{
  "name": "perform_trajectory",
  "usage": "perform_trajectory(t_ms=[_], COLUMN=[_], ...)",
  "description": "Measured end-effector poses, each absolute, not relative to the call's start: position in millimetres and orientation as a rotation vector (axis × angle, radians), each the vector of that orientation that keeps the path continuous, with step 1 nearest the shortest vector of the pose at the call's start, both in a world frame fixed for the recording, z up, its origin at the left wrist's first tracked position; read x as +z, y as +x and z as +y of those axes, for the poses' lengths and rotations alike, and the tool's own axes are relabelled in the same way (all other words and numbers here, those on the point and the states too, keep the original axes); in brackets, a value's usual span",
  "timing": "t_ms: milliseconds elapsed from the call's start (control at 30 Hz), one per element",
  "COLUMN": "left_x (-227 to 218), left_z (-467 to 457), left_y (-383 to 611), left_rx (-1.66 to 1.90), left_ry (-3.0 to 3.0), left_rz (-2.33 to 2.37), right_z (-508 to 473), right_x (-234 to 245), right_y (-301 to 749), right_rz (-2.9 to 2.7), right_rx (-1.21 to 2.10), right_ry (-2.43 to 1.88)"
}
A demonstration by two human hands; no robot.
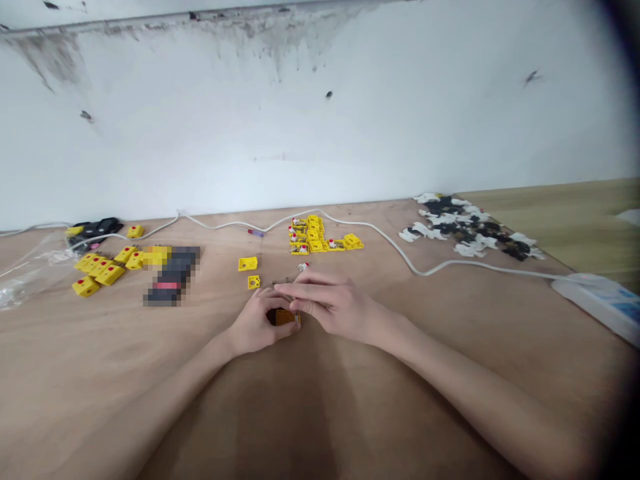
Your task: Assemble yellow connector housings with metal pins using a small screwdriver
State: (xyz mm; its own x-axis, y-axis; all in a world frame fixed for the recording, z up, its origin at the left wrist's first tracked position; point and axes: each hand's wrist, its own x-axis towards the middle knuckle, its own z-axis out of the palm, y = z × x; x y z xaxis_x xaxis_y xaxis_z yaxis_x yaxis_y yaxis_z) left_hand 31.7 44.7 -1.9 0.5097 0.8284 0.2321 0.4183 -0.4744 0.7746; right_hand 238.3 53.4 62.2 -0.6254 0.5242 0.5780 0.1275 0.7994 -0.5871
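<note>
**A:** Far left?

**B:** Plastic bag (25,277) on the plywood table (150,347). Next, yellow blocks (99,272) with red dots, black parts (95,230) behind them, and a pixelated patch (171,275) just right of the blocks.

**A:** Toward the centre?

**B:** Two loose yellow squares (249,272), one larger, one smaller, just above the hands. Beyond them, a yellow cluster (313,237) with white-and-red fittings. A white cable (380,243) winds behind it.

**A:** The hands?

**B:** Left hand (260,323) clenched around a small orange-yellow block (285,317), which sits low at mid-table, mostly hidden by the fingers. Right hand (333,307) grasping it too, thumb at its right end, fingers stretched over the left hand. A white-and-red fitting (303,267) lies just beyond the right fingers.

**A:** Far right?

**B:** Heap of black-and-white pieces (465,227). Power strip (600,303) at the table's edge, the cable running to it.
</note>
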Motion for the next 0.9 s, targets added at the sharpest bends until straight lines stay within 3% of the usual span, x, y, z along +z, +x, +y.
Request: perform_trajectory(t_ms=[900], left_x=[-2.1], left_z=[44.8], left_y=[31.3], left_rx=[0.798], left_ry=[2.103], left_rz=[1.03], right_z=[58.2], right_x=[62.9], right_y=[239.9], right_rz=[-2.203], right_rx=[0.605], right_ry=[-0.486])
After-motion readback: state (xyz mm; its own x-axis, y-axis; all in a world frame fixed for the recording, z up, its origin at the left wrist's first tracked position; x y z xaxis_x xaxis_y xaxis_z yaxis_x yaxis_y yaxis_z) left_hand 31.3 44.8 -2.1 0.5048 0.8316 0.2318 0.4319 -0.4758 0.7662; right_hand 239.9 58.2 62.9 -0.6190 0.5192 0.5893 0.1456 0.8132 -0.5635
